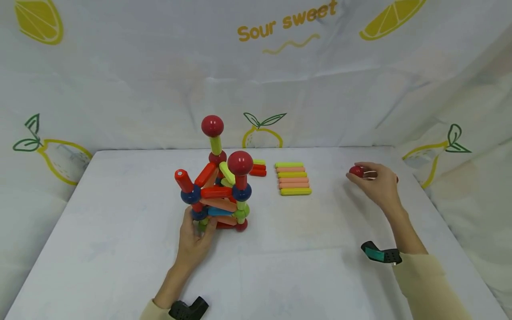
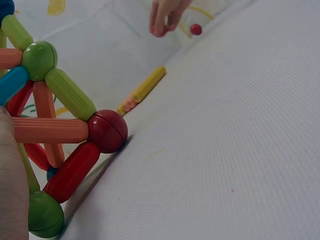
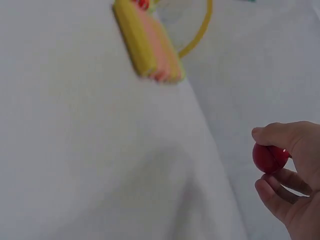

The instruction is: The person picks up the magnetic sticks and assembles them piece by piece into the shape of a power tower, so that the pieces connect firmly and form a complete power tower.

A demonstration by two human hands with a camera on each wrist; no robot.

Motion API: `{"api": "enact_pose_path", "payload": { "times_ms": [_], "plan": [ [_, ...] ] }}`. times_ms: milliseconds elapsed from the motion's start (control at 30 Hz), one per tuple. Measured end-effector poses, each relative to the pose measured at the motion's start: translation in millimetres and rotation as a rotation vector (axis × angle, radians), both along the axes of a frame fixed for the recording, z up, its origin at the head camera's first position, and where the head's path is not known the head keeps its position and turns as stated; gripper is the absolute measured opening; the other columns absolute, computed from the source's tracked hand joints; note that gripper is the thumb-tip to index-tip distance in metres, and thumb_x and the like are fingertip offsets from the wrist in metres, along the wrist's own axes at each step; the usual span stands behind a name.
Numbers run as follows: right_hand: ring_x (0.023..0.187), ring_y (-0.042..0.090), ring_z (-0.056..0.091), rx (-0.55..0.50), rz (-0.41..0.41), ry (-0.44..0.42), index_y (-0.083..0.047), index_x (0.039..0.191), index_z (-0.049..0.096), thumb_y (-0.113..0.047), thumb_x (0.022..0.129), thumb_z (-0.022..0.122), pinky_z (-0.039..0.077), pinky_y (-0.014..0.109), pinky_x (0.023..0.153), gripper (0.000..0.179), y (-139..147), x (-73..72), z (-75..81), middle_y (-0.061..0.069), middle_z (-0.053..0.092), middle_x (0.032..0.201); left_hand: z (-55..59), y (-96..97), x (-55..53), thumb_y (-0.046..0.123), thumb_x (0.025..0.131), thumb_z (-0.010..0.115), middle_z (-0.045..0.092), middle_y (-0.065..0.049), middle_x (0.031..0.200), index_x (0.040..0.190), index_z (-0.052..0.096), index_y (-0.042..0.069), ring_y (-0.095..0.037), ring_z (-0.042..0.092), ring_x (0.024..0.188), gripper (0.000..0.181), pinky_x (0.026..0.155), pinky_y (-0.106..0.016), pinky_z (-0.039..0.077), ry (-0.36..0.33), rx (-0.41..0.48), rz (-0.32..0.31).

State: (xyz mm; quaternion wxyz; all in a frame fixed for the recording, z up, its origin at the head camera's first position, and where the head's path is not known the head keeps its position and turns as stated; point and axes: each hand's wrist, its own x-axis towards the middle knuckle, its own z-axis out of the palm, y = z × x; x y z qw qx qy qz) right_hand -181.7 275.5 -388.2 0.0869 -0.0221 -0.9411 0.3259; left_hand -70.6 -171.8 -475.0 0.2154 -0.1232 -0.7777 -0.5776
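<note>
A tower of magnetic rods and balls (image 1: pixel 216 192) stands on the table, left of the middle. My left hand (image 1: pixel 194 240) grips its lower front-left corner, and the left wrist view shows that hand's edge beside a green ball (image 2: pixel 46 215). Two large red balls top the tower's uprights, while a red rod (image 1: pixel 184 180) at the front left ends bare. Over at the right, my right hand (image 1: pixel 378 184) pinches a red ball (image 3: pixel 269 158) between thumb and fingers, above the table. Another red ball (image 2: pixel 195 29) lies on the table near that hand, mostly hidden in the head view.
Yellow and peach rods (image 1: pixel 294 180) lie in a neat row at the table's middle back. Red and yellow-green rods (image 1: pixel 258 170) lie partly behind the tower. A white lemon-print cloth (image 1: pixel 172 89) hangs behind the table (image 1: pixel 120 249).
</note>
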Motion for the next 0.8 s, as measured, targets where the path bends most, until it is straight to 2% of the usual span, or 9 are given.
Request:
{"api": "enact_pose_path", "payload": {
  "times_ms": [67, 133, 200, 300, 433, 533, 667, 733, 800],
  "plan": [
    [0.092, 0.006, 0.064, -0.062, -0.001, 0.053, -0.003, 0.132, 0.067, -0.032, 0.092, 0.076, 0.044, 0.006, 0.07, 0.049, -14, 1.2, 13.7, 0.019, 0.069, 0.119, 0.6, -0.2, 0.1, -0.009, 0.09, 0.065, 0.063, -0.011, 0.134, 0.148, 0.041, 0.004, -0.001, 0.054, 0.126, 0.064, 0.112, -0.017, 0.039, 0.001, -0.004, 0.002],
    [0.091, -0.006, 0.059, -0.143, 0.004, 0.109, -0.006, 0.133, 0.067, -0.029, 0.091, 0.077, 0.048, 0.003, 0.071, 0.048, -31, 3.2, 30.2, 0.006, 0.069, 0.118, 0.6, -0.3, 0.4, -0.009, 0.09, 0.065, 0.063, -0.011, 0.134, 0.148, 0.041, 0.003, -0.001, 0.054, 0.126, 0.064, 0.112, -0.016, 0.039, 0.001, -0.01, 0.006],
    [0.092, -0.008, 0.06, -0.22, 0.025, 0.174, -0.008, 0.133, 0.068, -0.024, 0.09, 0.079, 0.049, 0.002, 0.076, 0.047, -51, 6.7, 49.3, -0.008, 0.067, 0.115, 0.7, -0.2, 0.6, -0.008, 0.091, 0.065, 0.063, -0.011, 0.134, 0.148, 0.041, 0.004, 0.0, 0.054, 0.126, 0.064, 0.112, -0.016, 0.039, -0.004, -0.009, 0.006],
    [0.096, -0.001, 0.063, -0.329, 0.101, 0.283, -0.006, 0.129, 0.07, -0.013, 0.088, 0.08, 0.051, 0.004, 0.082, 0.043, -84, 14.9, 81.9, -0.021, 0.066, 0.108, 0.8, 0.3, 0.6, -0.008, 0.091, 0.065, 0.063, -0.011, 0.133, 0.148, 0.041, 0.005, 0.0, 0.054, 0.125, 0.063, 0.111, -0.016, 0.04, -0.009, -0.007, 0.004],
    [0.094, 0.009, 0.068, -0.498, 0.268, 0.416, -0.001, 0.12, 0.072, 0.0, 0.084, 0.08, 0.056, 0.012, 0.084, 0.037, -127, 28.4, 123.1, -0.013, 0.073, 0.103, 0.9, 0.6, 0.6, -0.007, 0.091, 0.065, 0.063, -0.014, 0.133, 0.148, 0.041, 0.003, 0.0, 0.054, 0.126, 0.062, 0.111, -0.016, 0.041, -0.009, -0.01, 0.003],
    [0.092, 0.014, 0.07, -0.551, 0.407, 0.489, 0.005, 0.118, 0.072, 0.007, 0.081, 0.079, 0.059, 0.017, 0.085, 0.037, -155, 38.4, 146.8, -0.008, 0.075, 0.103, 1.8, 1.0, 0.7, -0.008, 0.091, 0.065, 0.063, -0.014, 0.132, 0.148, 0.041, 0.002, 0.0, 0.055, 0.126, 0.062, 0.111, -0.015, 0.041, -0.008, -0.009, 0.003],
    [0.095, 0.02, 0.071, -0.556, 0.562, 0.539, 0.012, 0.118, 0.069, 0.014, 0.078, 0.079, 0.061, 0.025, 0.088, 0.041, -188, 49.9, 169.0, -0.003, 0.074, 0.107, 1.7, 1.1, -0.3, -0.007, 0.09, 0.066, 0.064, -0.014, 0.132, 0.146, 0.043, 0.0, 0.001, 0.056, 0.125, 0.061, 0.11, -0.014, 0.042, 0.03, -0.018, 0.01],
    [0.097, 0.018, 0.07, -0.57, 0.626, 0.553, 0.015, 0.117, 0.067, 0.017, 0.076, 0.078, 0.061, 0.027, 0.09, 0.042, -203, 55.9, 177.9, -0.008, 0.073, 0.108, 1.3, 0.7, -0.9, -0.007, 0.089, 0.067, 0.064, -0.015, 0.131, 0.144, 0.044, -0.001, 0.002, 0.056, 0.125, 0.06, 0.109, -0.013, 0.042, 0.06, -0.026, 0.013],
    [0.099, 0.02, 0.07, -0.583, 0.676, 0.558, 0.015, 0.118, 0.066, 0.015, 0.078, 0.077, 0.061, 0.031, 0.09, 0.041, -217, 59.9, 182.4, -0.001, 0.073, 0.109, 1.2, 0.3, -0.8, -0.007, 0.089, 0.068, 0.064, -0.016, 0.13, 0.142, 0.045, -0.002, 0.003, 0.056, 0.125, 0.059, 0.11, -0.013, 0.042, 0.07, -0.036, 0.015]
  ]
}}
